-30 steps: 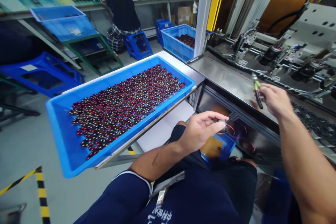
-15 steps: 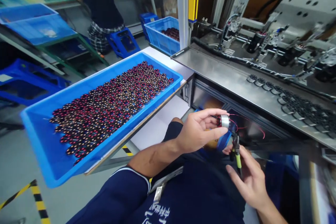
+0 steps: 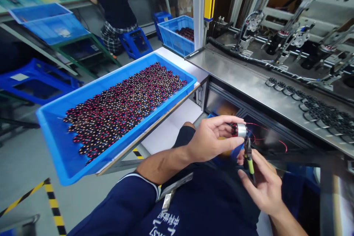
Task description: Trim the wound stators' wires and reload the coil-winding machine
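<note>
Between the fingertips and thumb of my left hand (image 3: 211,138) is a small motor stator (image 3: 241,130), with a silver ring and dark, red-wound ends. Thin red wires (image 3: 282,144) trail from it to the right. My right hand (image 3: 264,184) is closed around cutting pliers (image 3: 250,160) with yellow-green and black handles. The pliers' jaws point up, just below the stator's wire side; whether they touch a wire I cannot tell.
A blue tray (image 3: 59,162) of many wound stators stands on the table at left. Silver-rimmed black parts (image 3: 312,114) line the metal ledge (image 3: 235,70) before the machine (image 3: 279,40). Behind are a blue bin (image 3: 177,44), blue stools (image 3: 136,44) and a person (image 3: 110,3).
The pliers' jaws have moved up closer to the stator's wire end. My left hand keeps its hold, and the whole view has shifted slightly.
</note>
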Demonstrator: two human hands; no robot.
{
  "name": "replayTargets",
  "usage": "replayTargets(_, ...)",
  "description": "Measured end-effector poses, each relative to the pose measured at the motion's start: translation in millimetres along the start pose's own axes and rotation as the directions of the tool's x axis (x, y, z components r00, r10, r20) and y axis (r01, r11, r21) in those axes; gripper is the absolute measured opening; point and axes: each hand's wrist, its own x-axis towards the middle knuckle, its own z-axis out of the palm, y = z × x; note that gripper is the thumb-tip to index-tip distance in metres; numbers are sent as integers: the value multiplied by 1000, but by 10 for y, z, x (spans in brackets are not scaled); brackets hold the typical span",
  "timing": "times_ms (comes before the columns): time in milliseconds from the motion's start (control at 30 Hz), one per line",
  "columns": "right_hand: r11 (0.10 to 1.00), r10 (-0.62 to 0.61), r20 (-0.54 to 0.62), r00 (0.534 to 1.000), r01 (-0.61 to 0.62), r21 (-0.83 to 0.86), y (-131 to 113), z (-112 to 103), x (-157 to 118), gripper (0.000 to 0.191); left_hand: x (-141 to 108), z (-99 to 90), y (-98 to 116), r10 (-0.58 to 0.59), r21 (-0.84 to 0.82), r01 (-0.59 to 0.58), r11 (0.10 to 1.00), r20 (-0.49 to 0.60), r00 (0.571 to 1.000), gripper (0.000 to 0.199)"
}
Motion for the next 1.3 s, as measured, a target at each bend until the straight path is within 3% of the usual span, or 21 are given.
replayTargets(200, 997, 12, -20, 1000, -14, -78, 20, -36, -43, 64, 12, 1, -27, 26, -5, -26, 1000, 27, 999, 41)
replayTargets(433, 992, -4, -10, 1000, 3, -129, 40, -1, -67, 67, 26, -12, -64, 219, 29, -221, 975, 49, 974, 22)
replayTargets(600, 990, -31, -10, 999, 29, -139, 21, 19, -46, 71, 5, -11, -73, 297, 100, -302, 948, 68, 953, 23)
replayTargets(900, 987, -74, -36, 997, 68, -142, -19, -16, 19, 71, -14, -10, -35, 294, 169, -309, 936, 107, 950, 23)
replayTargets(1167, 993, 8, -73, 997, -16, -119, 3, -24, -17, 66, -25, 3, -29, 298, 182, -315, 932, 113, 948, 23)
replayTargets(1300, 992, -6, -65, 998, -2, -123, -13, -9, 8, 69, -33, 13, -11, 310, 177, -328, 928, 124, 943, 22)
